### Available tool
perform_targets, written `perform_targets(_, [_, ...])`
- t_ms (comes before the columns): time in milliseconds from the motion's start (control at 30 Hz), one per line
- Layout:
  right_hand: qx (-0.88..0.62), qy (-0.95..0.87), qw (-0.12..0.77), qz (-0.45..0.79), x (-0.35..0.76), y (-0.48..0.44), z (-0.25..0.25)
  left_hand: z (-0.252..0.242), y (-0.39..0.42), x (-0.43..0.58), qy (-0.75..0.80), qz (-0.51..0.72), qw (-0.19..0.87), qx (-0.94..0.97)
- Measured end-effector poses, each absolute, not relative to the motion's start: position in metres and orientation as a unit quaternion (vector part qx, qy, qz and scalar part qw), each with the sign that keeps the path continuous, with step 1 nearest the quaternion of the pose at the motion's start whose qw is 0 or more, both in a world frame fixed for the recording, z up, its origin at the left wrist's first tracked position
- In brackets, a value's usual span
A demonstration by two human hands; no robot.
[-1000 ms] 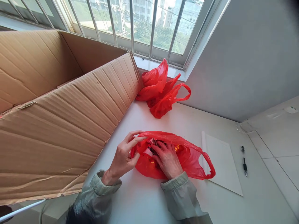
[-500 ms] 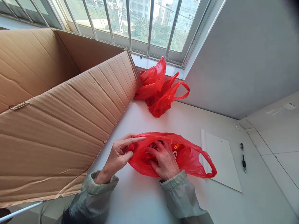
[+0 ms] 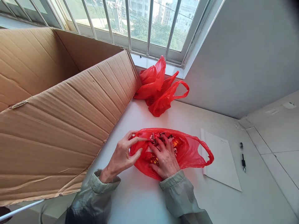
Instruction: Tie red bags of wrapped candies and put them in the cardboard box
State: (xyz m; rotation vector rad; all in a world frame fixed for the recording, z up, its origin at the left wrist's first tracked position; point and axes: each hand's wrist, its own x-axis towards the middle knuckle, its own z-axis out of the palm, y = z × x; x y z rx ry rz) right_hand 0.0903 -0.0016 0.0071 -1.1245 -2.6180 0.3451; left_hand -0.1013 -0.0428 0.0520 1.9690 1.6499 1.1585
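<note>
Near bag (image 3: 192,154) is open, well in from the tabletop (image 3: 135,199)'s back edge, packets (image 3: 177,142) inside. Left hand (image 3: 121,154) has fingers apart at its rim, right hand (image 3: 165,158) has them spread over the packets. Opening's done, handling the packets looks unfinished imo.

In front of me, daylight enters through a grey-framed glass window (image 3: 162,23) lined with slim, silvery metal bars (image 3: 129,31). A plain matte grey wall (image 3: 245,53) rises to my right, behind the smooth, flat white tabletop (image 3: 137,202) before me.
</note>
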Motion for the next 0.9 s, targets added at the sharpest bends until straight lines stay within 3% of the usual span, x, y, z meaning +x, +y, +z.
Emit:
perform_targets(433, [-0.297,-0.899,0.318,0.06,0.098,-0.007,-0.001,0.043,-0.044,-0.102,0.586,0.439,0.112,0.672])
perform_targets(900, [-0.274,-0.912,0.295,0.08,0.088,-0.013,-0.017,0.036,-0.043,-0.09,0.608,0.415,0.063,0.674])
